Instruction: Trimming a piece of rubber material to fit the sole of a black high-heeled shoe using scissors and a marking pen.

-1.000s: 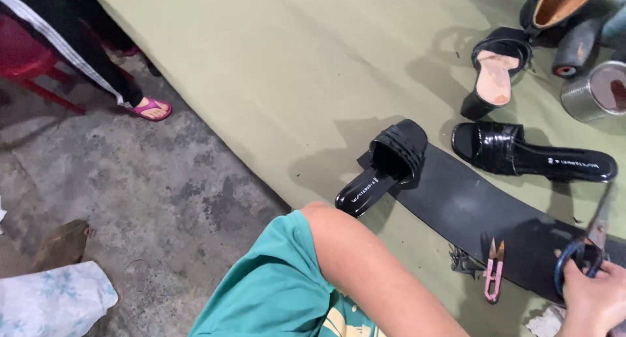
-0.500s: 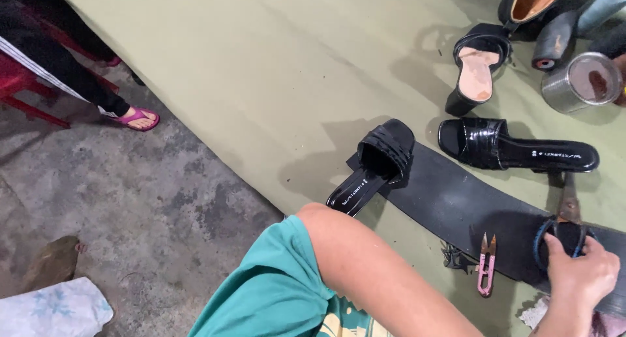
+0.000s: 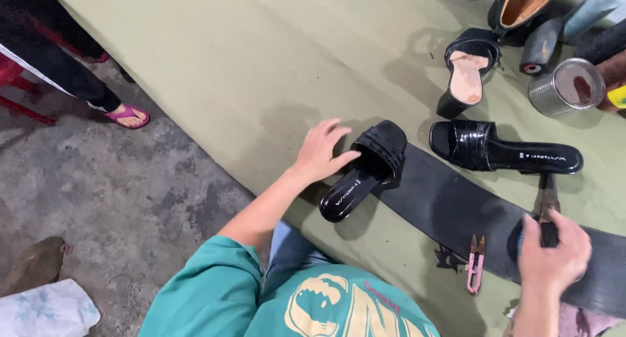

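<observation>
The person's left hand [image 3: 321,153] is stretched forward on a bare, nearly straight forearm, palm down, the fingers [image 3: 331,130] spread and slightly curled, the thumb reaching out to the right. The right hand [image 3: 553,259] sits low at the right side of the view, back of the hand up, the fingers [image 3: 568,227] curled closed into a loose fist with the wrist running down out of frame. The two hands are well apart, and a teal sleeve covers the left upper arm.

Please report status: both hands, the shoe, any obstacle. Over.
Left hand open, touching black heeled sandal. Right hand gripping scissors on black rubber sheet. Pink thread snips lie nearby.
</observation>
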